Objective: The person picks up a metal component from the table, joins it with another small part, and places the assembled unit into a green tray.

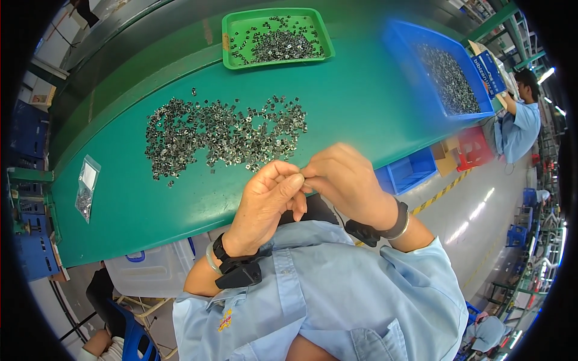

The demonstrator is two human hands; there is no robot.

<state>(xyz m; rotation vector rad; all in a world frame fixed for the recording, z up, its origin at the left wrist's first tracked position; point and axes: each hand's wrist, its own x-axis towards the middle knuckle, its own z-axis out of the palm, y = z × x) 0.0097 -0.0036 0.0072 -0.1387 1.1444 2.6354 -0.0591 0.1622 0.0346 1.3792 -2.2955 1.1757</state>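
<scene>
My left hand (pixel 265 198) and my right hand (pixel 344 182) meet at the near edge of the green table (pixel 120 225). Thumbs and fingertips of both are pinched together, closed on something too small and too covered to make out. Just beyond them lies a loose spread of small, dark, shiny metal pieces (pixel 232 135), several of them close to my left fingers. More such pieces sit in a shallow green tray (pixel 280 62) at the far side of the table.
At the right end stands a blue bin (pixel 415 69) of small metal parts. A clear bag (pixel 86 191) lies at the left. Below the table are a blue crate (pixel 411 173), a red stool (pixel 472 147) and a translucent box (pixel 150 271). Another person (pixel 519 129) works at the far right.
</scene>
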